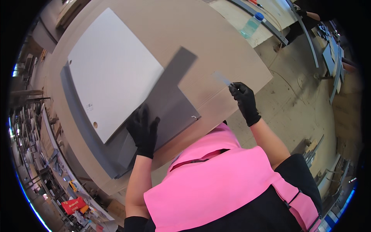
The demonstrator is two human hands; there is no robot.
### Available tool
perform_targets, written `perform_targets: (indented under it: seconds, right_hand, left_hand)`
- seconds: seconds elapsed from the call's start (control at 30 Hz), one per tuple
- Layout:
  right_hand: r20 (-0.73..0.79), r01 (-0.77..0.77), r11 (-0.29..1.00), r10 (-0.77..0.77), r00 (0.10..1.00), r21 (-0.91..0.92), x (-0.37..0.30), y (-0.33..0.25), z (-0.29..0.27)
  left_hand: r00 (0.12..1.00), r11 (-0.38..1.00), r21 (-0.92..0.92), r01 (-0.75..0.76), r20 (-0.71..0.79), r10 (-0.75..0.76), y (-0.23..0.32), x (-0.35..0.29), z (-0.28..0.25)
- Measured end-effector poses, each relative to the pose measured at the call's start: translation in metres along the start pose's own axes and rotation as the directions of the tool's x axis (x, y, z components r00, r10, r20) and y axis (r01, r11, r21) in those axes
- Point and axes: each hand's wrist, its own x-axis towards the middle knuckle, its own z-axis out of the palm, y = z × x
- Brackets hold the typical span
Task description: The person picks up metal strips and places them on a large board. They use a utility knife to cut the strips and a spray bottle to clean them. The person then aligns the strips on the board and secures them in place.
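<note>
My left hand (143, 131), in a black glove, lies by the lower right edge of a white panel (112, 73), thumb spread away from the other fingers. Its fingertips meet a long dark grey strip (179, 63), whose far end is blurred; whether they bear on the strip or the panel edge, I cannot tell. Beneath lies a dark grey panel (174, 108). Off to the right, my gloved right hand (244, 101) is closed, pinching a small clear plastic piece (221, 78) that points up and left over the cardboard.
Brown cardboard (216, 42) covers the worktop. Another grey curved-looking length (83, 120) runs along its left side. A clear bottle with a blue cap (252, 26) stands at the far right. Metal strips (309, 38) and a person's arm (313, 16) show beyond; shelving lines the left.
</note>
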Motion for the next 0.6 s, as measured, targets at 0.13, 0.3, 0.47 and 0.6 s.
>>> perform_targets:
  seconds: [0.13, 0.3, 0.47, 0.6]
  right_hand:
    - [0.076, -0.011, 1.0, 0.009, 0.997, 0.019, 0.016, -0.025, 0.03]
    - [0.199, 0.238, 0.954, -0.201, 0.959, -0.183, 0.062, -0.055, 0.092]
    - [0.397, 0.607, 0.583, -0.459, 0.795, -0.54, 0.127, -0.091, 0.155]
    - [0.498, 0.647, 0.474, -0.413, 0.762, -0.597, 0.176, -0.102, 0.208]
  left_hand:
    - [0.972, 0.976, -0.015, 0.218, -0.085, -0.218, -0.024, 0.034, 0.003]
    - [0.926, 0.914, 0.198, 0.355, 0.061, -0.373, -0.047, 0.036, 0.019]
    - [0.924, 0.921, 0.197, 0.336, 0.121, -0.363, -0.056, 0.028, 0.023]
    - [0.885, 0.903, 0.201, 0.381, 0.203, -0.419, -0.056, 0.033, 0.02]
